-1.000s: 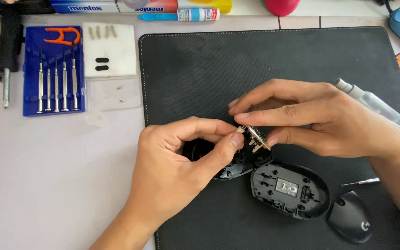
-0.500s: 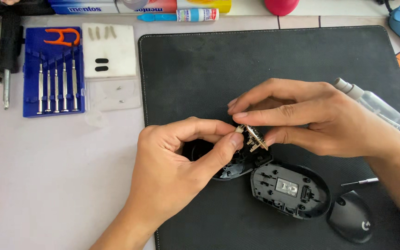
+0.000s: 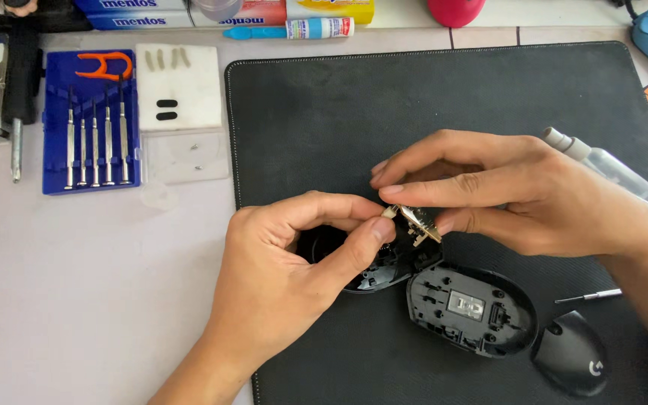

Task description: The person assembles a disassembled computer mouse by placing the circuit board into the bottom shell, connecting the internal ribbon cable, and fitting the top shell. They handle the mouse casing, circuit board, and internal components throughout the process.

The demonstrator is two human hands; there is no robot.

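My left hand [image 3: 286, 262] and my right hand [image 3: 504, 187] meet over a black mat [image 3: 384, 105]. Between the fingertips of both hands is a small circuit board [image 3: 416, 223] with metal parts. My left thumb and forefinger pinch its left end, and my right thumb and forefinger pinch its right side. Under my left fingers lies a black computer mouse shell [image 3: 384, 270], partly hidden. The mouse's black base [image 3: 470, 309] lies open-side up just right of it, and a black cover piece [image 3: 573, 352] lies further right.
A blue tray of small screwdrivers [image 3: 91, 131] and a white foam block [image 3: 178, 86] with tiny parts sit at the left on the pale table. A clear small bottle [image 3: 609, 165] lies behind my right hand. A thin screwdriver [image 3: 590, 296] rests on the mat's right side.
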